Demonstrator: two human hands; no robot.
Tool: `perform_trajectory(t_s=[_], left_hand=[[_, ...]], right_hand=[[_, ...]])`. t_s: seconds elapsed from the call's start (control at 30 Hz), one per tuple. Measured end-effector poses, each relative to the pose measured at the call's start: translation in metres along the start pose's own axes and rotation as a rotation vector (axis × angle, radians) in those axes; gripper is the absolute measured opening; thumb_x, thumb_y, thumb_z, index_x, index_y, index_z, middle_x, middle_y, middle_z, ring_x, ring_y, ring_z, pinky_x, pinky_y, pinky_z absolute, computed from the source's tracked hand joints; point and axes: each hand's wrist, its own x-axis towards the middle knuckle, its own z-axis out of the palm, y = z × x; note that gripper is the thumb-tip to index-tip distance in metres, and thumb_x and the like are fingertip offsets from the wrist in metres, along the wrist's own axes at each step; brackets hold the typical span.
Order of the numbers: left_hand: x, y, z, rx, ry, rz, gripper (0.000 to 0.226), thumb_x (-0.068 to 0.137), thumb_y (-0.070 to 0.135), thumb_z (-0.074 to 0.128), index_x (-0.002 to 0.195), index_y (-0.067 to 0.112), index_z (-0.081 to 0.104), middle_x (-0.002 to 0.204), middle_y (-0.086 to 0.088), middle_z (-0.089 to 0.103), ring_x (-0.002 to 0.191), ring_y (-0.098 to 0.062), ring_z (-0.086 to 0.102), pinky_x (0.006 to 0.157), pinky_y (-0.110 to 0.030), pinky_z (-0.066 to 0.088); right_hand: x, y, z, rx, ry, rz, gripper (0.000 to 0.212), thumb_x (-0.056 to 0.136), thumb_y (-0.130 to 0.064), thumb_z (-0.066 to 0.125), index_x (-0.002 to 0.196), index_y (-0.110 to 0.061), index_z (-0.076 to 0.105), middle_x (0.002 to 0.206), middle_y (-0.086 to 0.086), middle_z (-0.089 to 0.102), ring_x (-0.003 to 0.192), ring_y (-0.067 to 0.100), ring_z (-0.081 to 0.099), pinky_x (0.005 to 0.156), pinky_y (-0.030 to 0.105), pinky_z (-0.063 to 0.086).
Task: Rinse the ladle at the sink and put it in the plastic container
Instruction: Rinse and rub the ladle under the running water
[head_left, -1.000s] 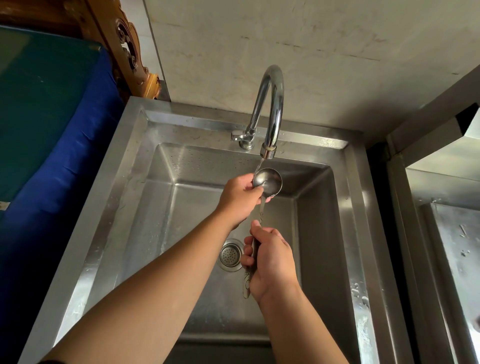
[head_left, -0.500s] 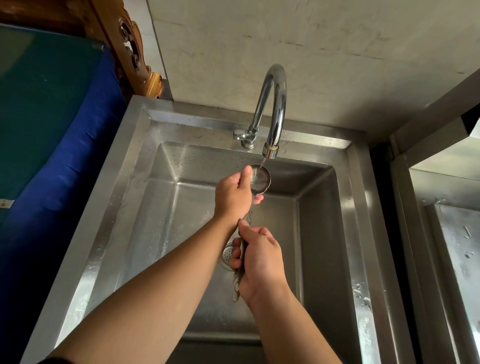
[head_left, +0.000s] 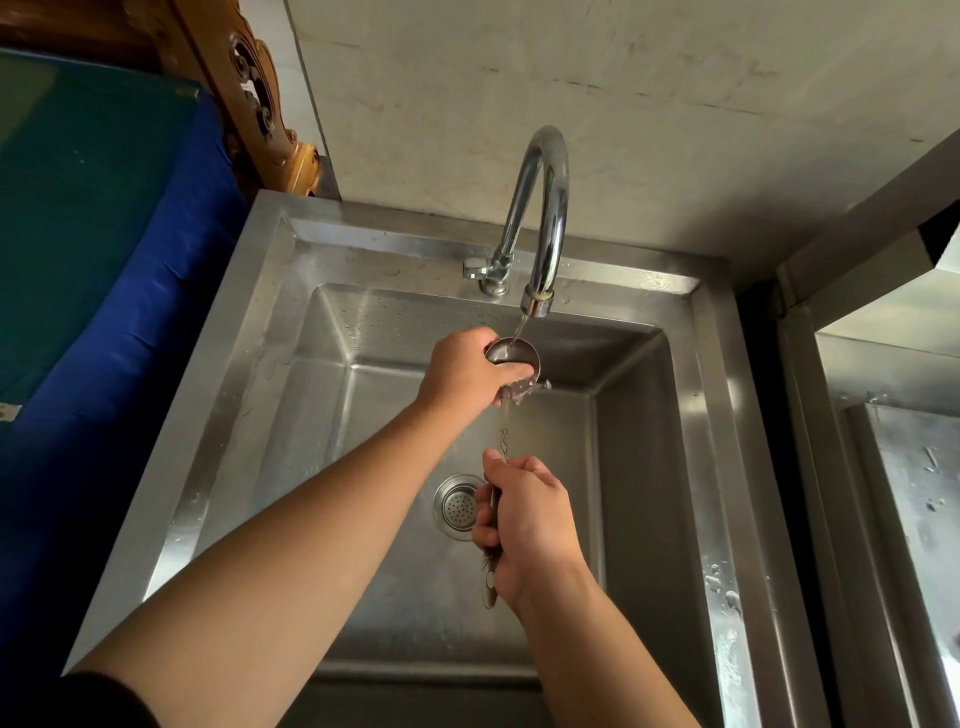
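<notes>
Currently mid-rinse: right hand (head_left: 530, 525) grips the shiny steel ladle (head_left: 511, 358) by its handle, left hand (head_left: 465, 371) cups its bowl under the chrome gooseneck tap (head_left: 540, 218). Plastic container not visible; placing remains.

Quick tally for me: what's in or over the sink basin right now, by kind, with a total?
Hands: 2, left hand around the bowl, right hand on the handle
Ladle: 1, under the running water
Tap: 1
Drain strainer: 1
Plastic container: 0 in view
Total: 5, all at the sink
</notes>
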Motion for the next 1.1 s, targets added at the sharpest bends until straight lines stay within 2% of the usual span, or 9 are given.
perform_trajectory(t_s=[0.2, 0.43, 0.53, 0.67, 0.73, 0.8, 0.93, 1.0, 1.1], left_hand=[[-0.001, 0.008, -0.005, 0.044, 0.032, 0.048, 0.042, 0.06, 0.047, 0.091, 0.074, 0.015, 0.066, 0.06, 0.004, 0.068, 0.037, -0.007, 0.064, 0.035, -0.022, 0.048], [0.003, 0.016, -0.009, 0.212, 0.11, 0.195, 0.05, 0.089, 0.045, 0.07, 0.064, 0.002, 0.059, 0.053, -0.011, 0.059, 0.049, -0.031, 0.063, 0.047, -0.036, 0.046], [0.003, 0.013, -0.01, 0.149, 0.038, 0.178, 0.039, 0.097, 0.034, 0.061, 0.075, 0.002, 0.066, 0.055, -0.006, 0.058, 0.046, -0.017, 0.069, 0.041, -0.031, 0.052], [0.005, 0.007, -0.016, 0.109, 0.001, 0.173, 0.025, 0.101, 0.02, 0.054, 0.088, 0.005, 0.068, 0.071, -0.009, 0.068, 0.044, 0.001, 0.067, 0.037, -0.012, 0.042], [0.007, 0.005, -0.017, 0.057, -0.016, 0.154, 0.019, 0.1, 0.016, 0.054, 0.09, 0.01, 0.068, 0.077, -0.007, 0.071, 0.049, -0.002, 0.07, 0.042, -0.013, 0.048], [0.008, 0.002, -0.016, -0.03, -0.061, 0.112, 0.015, 0.098, 0.01, 0.055, 0.096, 0.012, 0.069, 0.085, -0.007, 0.075, 0.059, -0.009, 0.075, 0.057, -0.024, 0.06], [0.007, -0.001, -0.018, -0.164, -0.127, 0.062, 0.019, 0.088, 0.001, 0.063, 0.099, 0.014, 0.071, 0.09, -0.01, 0.079, 0.075, -0.022, 0.078, 0.076, -0.043, 0.063], [0.005, 0.0, -0.019, -0.211, -0.103, 0.024, 0.018, 0.083, 0.001, 0.072, 0.091, 0.017, 0.071, 0.089, -0.013, 0.078, 0.073, -0.024, 0.078, 0.073, -0.044, 0.064], [0.001, 0.002, -0.021, -0.176, -0.01, 0.023, 0.013, 0.079, 0.015, 0.082, 0.081, 0.022, 0.071, 0.082, -0.011, 0.078, 0.059, -0.016, 0.076, 0.053, -0.028, 0.061]], right_hand=[[0.004, 0.001, 0.0, -0.02, 0.018, -0.034, 0.023, 0.097, -0.015, 0.064, 0.081, -0.01, 0.049, 0.055, 0.005, 0.05, 0.036, 0.009, 0.037, 0.032, 0.019, 0.026], [0.003, 0.004, -0.001, -0.002, 0.004, -0.115, 0.024, 0.101, -0.019, 0.06, 0.085, -0.003, 0.068, 0.06, 0.005, 0.069, 0.035, 0.008, 0.04, 0.032, 0.018, 0.028], [0.004, 0.004, -0.002, -0.034, 0.023, -0.146, 0.025, 0.102, -0.021, 0.058, 0.089, -0.004, 0.071, 0.06, 0.005, 0.069, 0.035, 0.008, 0.04, 0.032, 0.018, 0.029], [0.008, 0.0, -0.005, -0.083, 0.029, -0.173, 0.026, 0.101, -0.023, 0.058, 0.087, -0.008, 0.074, 0.06, 0.003, 0.068, 0.038, 0.01, 0.04, 0.033, 0.018, 0.031], [0.01, -0.002, -0.005, -0.107, 0.035, -0.183, 0.026, 0.1, -0.024, 0.059, 0.085, -0.01, 0.075, 0.06, 0.003, 0.068, 0.04, 0.011, 0.04, 0.035, 0.019, 0.032], [0.011, -0.005, -0.006, -0.139, 0.046, -0.198, 0.027, 0.1, -0.025, 0.06, 0.082, -0.012, 0.075, 0.061, 0.003, 0.068, 0.042, 0.013, 0.04, 0.038, 0.023, 0.032], [0.012, -0.013, -0.014, -0.22, 0.049, -0.235, 0.026, 0.1, -0.023, 0.059, 0.085, -0.009, 0.075, 0.056, 0.001, 0.068, 0.037, 0.011, 0.043, 0.035, 0.021, 0.034], [0.01, -0.018, -0.018, -0.291, 0.042, -0.265, 0.024, 0.1, -0.021, 0.058, 0.088, -0.007, 0.075, 0.054, 0.0, 0.068, 0.035, 0.011, 0.046, 0.033, 0.021, 0.037], [0.008, -0.022, -0.022, -0.399, 0.065, -0.299, 0.021, 0.093, -0.02, 0.061, 0.084, -0.01, 0.077, 0.057, -0.001, 0.07, 0.037, 0.011, 0.053, 0.035, 0.022, 0.044]])
